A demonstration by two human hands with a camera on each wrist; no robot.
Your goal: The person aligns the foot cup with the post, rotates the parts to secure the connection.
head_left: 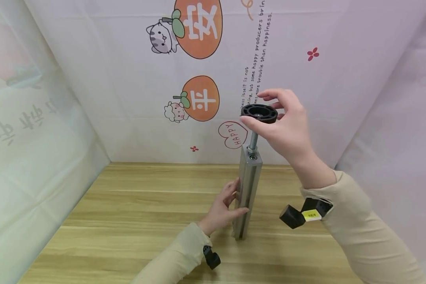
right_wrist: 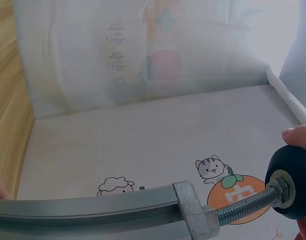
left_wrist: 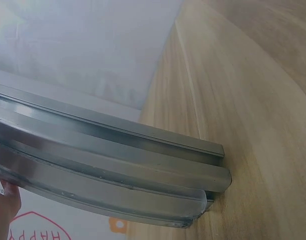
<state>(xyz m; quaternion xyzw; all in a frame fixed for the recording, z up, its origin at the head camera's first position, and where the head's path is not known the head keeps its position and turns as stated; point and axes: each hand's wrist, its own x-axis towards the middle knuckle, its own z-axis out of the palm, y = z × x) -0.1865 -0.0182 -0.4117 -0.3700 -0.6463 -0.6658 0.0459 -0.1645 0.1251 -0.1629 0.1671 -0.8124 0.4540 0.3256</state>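
An aluminium profile (head_left: 247, 189) stands upright on the table, its lower end at the wood in the left wrist view. My left hand (head_left: 220, 211) grips it low down, thumb on the near side and fingers at the left. A threaded rod (head_left: 254, 141) rises from its top end beside a second hole. On top of the rod sits a black round levelling foot (head_left: 268, 117), hollow side up. My right hand (head_left: 292, 124) holds this foot by its rim between thumb and fingers. In the right wrist view, a nut (right_wrist: 282, 190) lies against the foot.
The wooden table (head_left: 138, 209) extends around the profile's base. Behind it hangs a white printed cloth (head_left: 135, 98) with orange fruit and cartoon drawings. More cloth closes off the left side (head_left: 28, 138) and right side (head_left: 397, 130). Black cameras sit at both wrists.
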